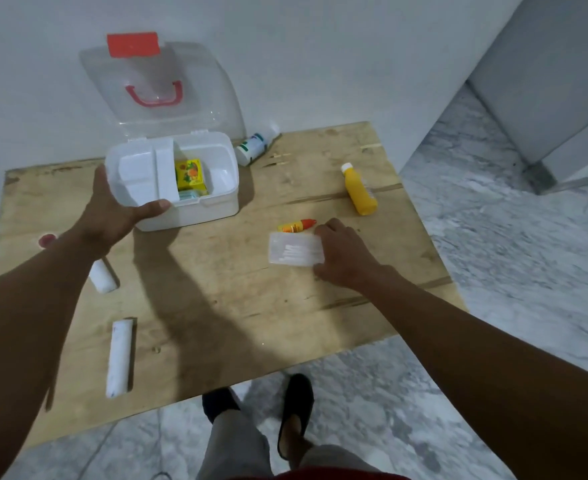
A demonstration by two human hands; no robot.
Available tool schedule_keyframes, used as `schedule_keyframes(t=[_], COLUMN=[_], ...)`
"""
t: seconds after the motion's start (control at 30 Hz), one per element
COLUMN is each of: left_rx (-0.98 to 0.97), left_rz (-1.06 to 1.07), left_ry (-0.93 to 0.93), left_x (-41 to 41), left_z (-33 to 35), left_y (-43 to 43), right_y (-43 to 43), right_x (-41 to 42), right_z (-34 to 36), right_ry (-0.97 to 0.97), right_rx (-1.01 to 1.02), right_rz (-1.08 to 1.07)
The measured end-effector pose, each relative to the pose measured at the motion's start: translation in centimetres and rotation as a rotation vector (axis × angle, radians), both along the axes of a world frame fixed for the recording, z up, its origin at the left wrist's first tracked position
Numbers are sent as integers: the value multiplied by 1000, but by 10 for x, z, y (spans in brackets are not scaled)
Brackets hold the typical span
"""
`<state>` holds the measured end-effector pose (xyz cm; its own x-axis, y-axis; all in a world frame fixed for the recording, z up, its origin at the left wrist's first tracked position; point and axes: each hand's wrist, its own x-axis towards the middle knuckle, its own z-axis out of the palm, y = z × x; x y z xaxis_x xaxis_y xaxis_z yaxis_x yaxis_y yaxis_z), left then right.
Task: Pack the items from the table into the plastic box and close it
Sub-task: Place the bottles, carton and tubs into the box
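The white plastic box [216,202] stands open at the back left of the wooden table [216,299], its clear lid [167,81] with a red handle and red latch leaning on the wall. Inside lies a yellow carton [189,174] beside a white inner tray. My left hand [112,209] grips the box's front left corner, thumb on the rim. My right hand [344,254] closes on the right end of a clear flat packet [292,252] lying on the table. A small orange tube [297,225] lies just behind it.
A yellow bottle [360,190] lies at the right. A white bottle with green label [254,147] lies behind the box by the wall. Two white rolls [119,358] [102,277] lie at the left, with a pink-capped item [47,240] partly hidden by my forearm. The table edge is near my feet.
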<state>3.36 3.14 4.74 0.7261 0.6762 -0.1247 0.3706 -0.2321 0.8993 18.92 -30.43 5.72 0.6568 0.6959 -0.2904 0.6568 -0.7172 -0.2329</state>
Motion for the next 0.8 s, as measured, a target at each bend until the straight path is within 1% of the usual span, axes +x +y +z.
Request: schedule_keyframes(t=[0.1,0.3,0.47,0.57,0.8], left_rx=[-12,-42,-24,34,10], left_rz=[27,52,40,49,74], left_ry=[10,-18,-46,-93,-160], left_x=[-2,0,-3,-4,-5], left_z=[1,-1,0,1,0], left_y=[-1,-4,0,-3,-8], right_y=[13,62,108,133,183], right_x=[3,12,12,8,14], right_z=[22,77,94,93,77], right_ry=[-5,-82,-165,-174,-165], right_rx=[64,142,198,188,70], right_rz=[-26,-101,-133,-108,-13])
